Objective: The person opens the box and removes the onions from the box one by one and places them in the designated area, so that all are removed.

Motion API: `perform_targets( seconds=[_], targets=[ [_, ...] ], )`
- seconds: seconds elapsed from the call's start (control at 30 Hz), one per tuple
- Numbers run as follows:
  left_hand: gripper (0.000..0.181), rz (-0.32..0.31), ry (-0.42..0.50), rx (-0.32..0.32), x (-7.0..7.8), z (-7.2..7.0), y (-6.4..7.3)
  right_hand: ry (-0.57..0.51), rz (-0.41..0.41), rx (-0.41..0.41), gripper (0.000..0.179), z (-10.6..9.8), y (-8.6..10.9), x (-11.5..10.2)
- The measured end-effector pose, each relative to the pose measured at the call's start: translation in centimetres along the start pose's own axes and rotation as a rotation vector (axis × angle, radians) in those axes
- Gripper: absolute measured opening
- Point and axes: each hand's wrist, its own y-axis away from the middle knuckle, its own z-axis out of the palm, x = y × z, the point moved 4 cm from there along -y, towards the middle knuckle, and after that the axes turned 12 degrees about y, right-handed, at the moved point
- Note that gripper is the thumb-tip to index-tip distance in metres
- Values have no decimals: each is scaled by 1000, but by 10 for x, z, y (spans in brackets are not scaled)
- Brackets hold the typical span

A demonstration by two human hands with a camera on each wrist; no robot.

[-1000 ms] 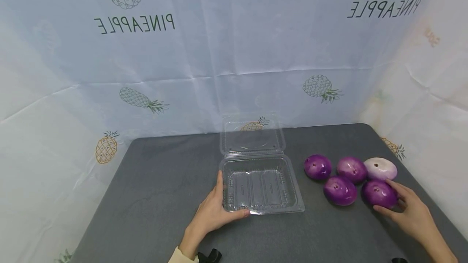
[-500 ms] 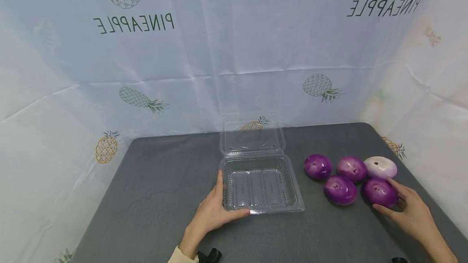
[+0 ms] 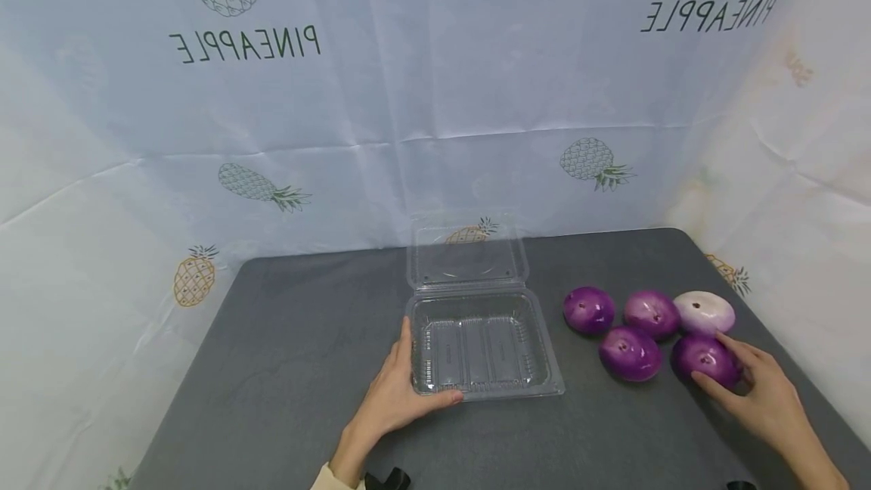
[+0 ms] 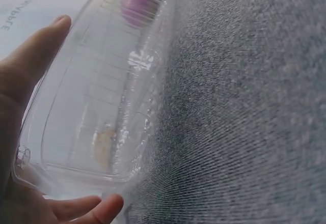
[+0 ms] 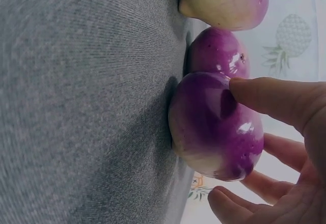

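Note:
A clear plastic clamshell container (image 3: 554,380) stands on the table with its lid (image 3: 468,252) raised at the back. My left hand (image 3: 391,395) holds its near left corner, thumb along the front rim and fingers at the left side. At the right, my right hand (image 3: 765,395) has thumb and fingers around a glossy purple turnip (image 3: 704,360), which rests on the table. The right wrist view shows that turnip (image 5: 214,127) with a pale lower part and the thumb (image 5: 270,96) touching it. Beside it sit more turnips, one of them a mostly white turnip (image 3: 704,312).
Three purple turnips, including the leftmost turnip (image 3: 589,311) and a front turnip (image 3: 630,354), lie between container and right hand. A grey cloth covers the table (image 3: 306,339). Behind hangs a pale pineapple-print curtain (image 3: 435,82).
The right thumb has come slightly further round the turnip. The head view has shifted a little; the left hand and the container stay in place.

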Motion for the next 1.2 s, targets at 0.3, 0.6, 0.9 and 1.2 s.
perform_targets(
  seconds=[0.3, 0.6, 0.9, 1.2],
  targets=[
    [134, 47, -54, 18, 10, -1, 5, -51, 26, 119, 51, -7, 3, -22],
    [89, 64, -217, 56, 19, -16, 6, -184, -231, 323, 41, -9, -6, -89],
    [90, 193, -492, 222, 16, -58, -12, -21, -232, 69, 60, 12, -16, -143],
    [89, 162, -561, 195, 10, -78, -19, 106, -246, -35, 69, 22, -31, -168]
  ],
)
